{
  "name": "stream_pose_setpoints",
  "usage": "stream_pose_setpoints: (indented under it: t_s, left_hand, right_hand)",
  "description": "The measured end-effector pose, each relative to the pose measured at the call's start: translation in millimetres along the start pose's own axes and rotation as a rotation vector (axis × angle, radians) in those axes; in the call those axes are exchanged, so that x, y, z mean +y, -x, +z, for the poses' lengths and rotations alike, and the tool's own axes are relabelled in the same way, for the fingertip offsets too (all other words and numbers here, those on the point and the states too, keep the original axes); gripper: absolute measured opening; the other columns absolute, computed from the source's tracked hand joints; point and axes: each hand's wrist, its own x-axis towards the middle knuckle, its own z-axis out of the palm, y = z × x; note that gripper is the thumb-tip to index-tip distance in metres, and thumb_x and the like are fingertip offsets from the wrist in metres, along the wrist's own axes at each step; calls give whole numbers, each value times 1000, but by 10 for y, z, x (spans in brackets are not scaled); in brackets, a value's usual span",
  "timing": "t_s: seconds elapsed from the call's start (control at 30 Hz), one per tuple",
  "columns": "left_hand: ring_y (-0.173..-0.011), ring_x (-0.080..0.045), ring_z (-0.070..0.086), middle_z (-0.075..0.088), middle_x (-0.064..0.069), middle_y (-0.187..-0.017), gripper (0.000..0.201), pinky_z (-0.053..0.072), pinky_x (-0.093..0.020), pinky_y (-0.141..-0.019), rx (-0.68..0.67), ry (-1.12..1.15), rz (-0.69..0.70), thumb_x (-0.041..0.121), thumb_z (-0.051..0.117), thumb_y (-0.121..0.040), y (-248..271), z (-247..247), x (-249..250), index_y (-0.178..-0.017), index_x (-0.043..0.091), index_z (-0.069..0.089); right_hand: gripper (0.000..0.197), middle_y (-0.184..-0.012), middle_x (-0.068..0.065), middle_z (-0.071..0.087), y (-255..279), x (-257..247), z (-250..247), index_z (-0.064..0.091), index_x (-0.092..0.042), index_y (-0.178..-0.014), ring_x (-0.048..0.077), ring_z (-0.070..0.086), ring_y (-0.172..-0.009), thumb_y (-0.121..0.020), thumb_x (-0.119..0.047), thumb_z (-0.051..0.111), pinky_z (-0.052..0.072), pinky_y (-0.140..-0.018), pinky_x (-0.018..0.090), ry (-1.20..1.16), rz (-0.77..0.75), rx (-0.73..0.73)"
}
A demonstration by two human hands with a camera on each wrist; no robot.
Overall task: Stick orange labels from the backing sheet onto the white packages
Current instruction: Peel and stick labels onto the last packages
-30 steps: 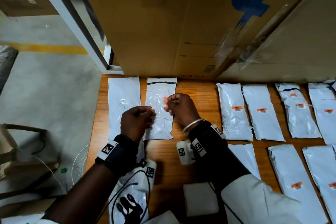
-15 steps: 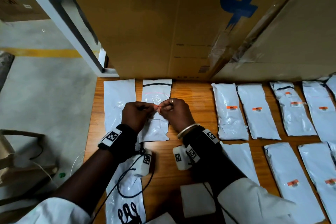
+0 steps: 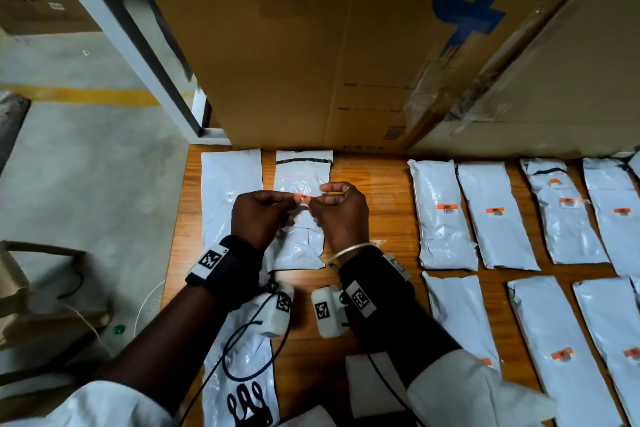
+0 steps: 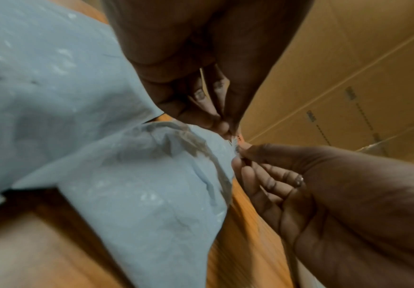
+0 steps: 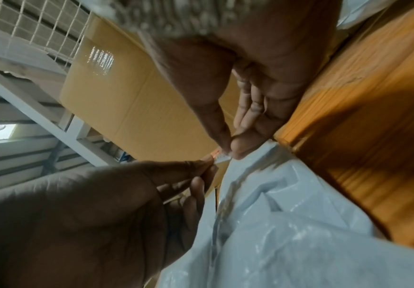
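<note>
1. The two hands are now meeting over the middle white package (image 3: 300,218). A second ago they were held apart, with the orange label stuck on the right fingertips alone.
2. The left hand (image 3: 258,218) is pinching one end of the orange label (image 3: 302,198) between thumb and fingertips, and the right hand (image 3: 341,215) is pinching the other end, its remaining fingers relaxed and spread.
3. The label is hanging stretched between the two pinches, just above the package; whether it is touching the plastic yet, I cannot tell.
4. To my eye this means the peeling is finished and the placing is beginning: the label is being squared up before being pressed down.
5. The package is lying flat on the wooden table (image 3: 374,191), beside another unlabelled one (image 3: 230,191) at its left.
6. Further right, rows of packages (image 3: 446,218) are already wearing orange labels, so most of the job looks done.
7. A big cardboard box (image 3: 311,45) is standing against the table's far edge, with grey concrete floor (image 3: 86,166) stretching away at the left.
</note>
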Motion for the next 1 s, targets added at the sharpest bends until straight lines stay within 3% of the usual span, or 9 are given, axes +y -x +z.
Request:
stream_pose_setpoints:
  t_s: [0.17,0.27,0.37,0.5,0.6,0.67,0.73,0.83,1.0]
  left_hand:
    - [-62,-17,70,77,-6,-71,7,57,-26,-65,47,-140,26,18,88,-77,-63,-45,-58,-81,15,83]
    - [-57,-8,69,75,3,-66,7,53,-14,-56,81,-282,59,17,87,-77,-65,-17,-71,-75,20,81]
    - [-63,-9,71,75,5,-67,10,61,-26,-71,123,-342,57,16,86,-78,-79,-10,-98,-72,23,80]
    - [-74,-11,73,77,5,-71,4,62,-34,-83,134,-373,47,21,87,-76,-88,-4,-141,-76,21,82]
    - [-72,-4,70,75,7,-72,12,59,-26,-82,160,-392,80,22,90,-73,-99,5,-150,-79,19,80]
    - [-69,0,65,70,9,-71,28,51,-13,-72,195,-418,101,25,93,-70,-98,3,-142,-88,16,74]
    - [-71,-6,67,69,10,-71,33,48,-15,-68,209,-472,131,28,91,-71,-87,15,-134,-91,21,65]
    - [-79,-16,68,70,11,-77,20,52,-28,-70,225,-683,190,33,79,-80,-18,42,-125,-84,27,60]
    - [-80,-24,65,51,-1,-103,27,54,-33,-72,230,-713,266,34,84,-79,14,78,-154,-87,22,61]
  right_hand:
    - [39,-70,8,74,-51,-39,55,60,-18,-87,30,76,-68,-67,-2,91,63,-72,53,-26,88,8]
    - [38,-69,2,74,-66,11,137,60,-21,-84,23,75,-70,-64,-6,88,63,-75,48,68,63,24]
    - [42,-82,-1,69,-66,33,154,59,-20,-89,19,70,-78,-64,-16,93,59,-78,38,191,-10,46]
    - [36,-78,-2,67,-99,61,141,62,-16,-89,18,69,-77,-67,-14,91,58,-79,37,254,-46,44]
    - [34,-76,-2,66,-112,88,137,62,-17,-86,18,68,-75,-68,-13,91,58,-78,37,276,-57,42]
    - [33,-77,-2,66,-111,111,133,62,-18,-85,17,68,-75,-69,-14,91,59,-78,36,282,-65,46]
    - [31,-78,-2,67,-113,135,139,62,-18,-84,17,68,-75,-70,-14,90,59,-78,36,290,-83,55]
    - [25,-83,-2,68,-108,172,156,61,-22,-82,17,68,-79,-76,-16,84,58,-82,40,304,-115,61]
    - [43,-99,-5,56,-50,242,141,59,-23,-93,16,61,-93,-69,-44,88,53,-86,37,360,-190,109]
